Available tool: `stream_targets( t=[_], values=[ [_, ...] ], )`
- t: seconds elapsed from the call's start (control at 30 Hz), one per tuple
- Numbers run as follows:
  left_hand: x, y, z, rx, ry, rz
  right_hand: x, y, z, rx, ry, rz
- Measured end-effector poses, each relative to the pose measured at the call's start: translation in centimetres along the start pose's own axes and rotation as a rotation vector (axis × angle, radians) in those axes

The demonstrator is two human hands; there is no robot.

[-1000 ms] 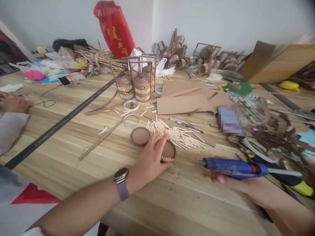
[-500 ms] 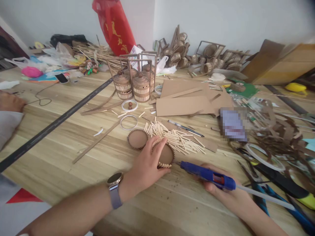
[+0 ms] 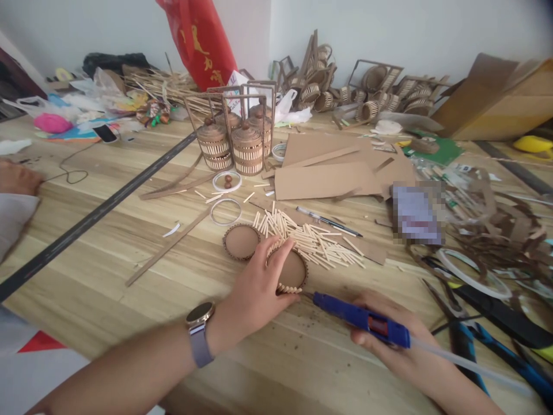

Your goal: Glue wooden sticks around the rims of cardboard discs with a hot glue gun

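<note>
My left hand curls round the near left side of a round cardboard disc edged with short sticks, holding it on the table. My right hand grips a blue glue gun with a white glue stick out the back; its nozzle tip touches the disc's near right rim. A second cardboard disc lies just left of it. A heap of short pale sticks lies right behind both discs.
Finished little stick baskets in frames stand further back, with flat cardboard sheets to their right. A long black strip crosses the table at left. Another person's hand rests at far left. Pliers and cardboard scraps crowd the right.
My right hand has brought the glue gun left and down, until its nozzle reaches the disc's rim. My left hand has stayed on the disc.
</note>
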State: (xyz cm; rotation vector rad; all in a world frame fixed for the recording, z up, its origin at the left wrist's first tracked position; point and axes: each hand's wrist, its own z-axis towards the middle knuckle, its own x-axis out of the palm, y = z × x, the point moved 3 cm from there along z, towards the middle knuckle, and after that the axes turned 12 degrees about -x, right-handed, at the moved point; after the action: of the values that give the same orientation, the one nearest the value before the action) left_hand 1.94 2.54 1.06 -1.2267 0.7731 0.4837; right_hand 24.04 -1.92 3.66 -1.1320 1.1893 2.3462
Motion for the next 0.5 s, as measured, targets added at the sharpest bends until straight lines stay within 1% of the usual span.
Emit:
stream_targets(
  t=[0.5],
  values=[
    [0.06,-0.06,-0.07,0.017,-0.009,0.015,0.77,-0.32,-0.64,-0.041,0.005,-0.075]
  ],
)
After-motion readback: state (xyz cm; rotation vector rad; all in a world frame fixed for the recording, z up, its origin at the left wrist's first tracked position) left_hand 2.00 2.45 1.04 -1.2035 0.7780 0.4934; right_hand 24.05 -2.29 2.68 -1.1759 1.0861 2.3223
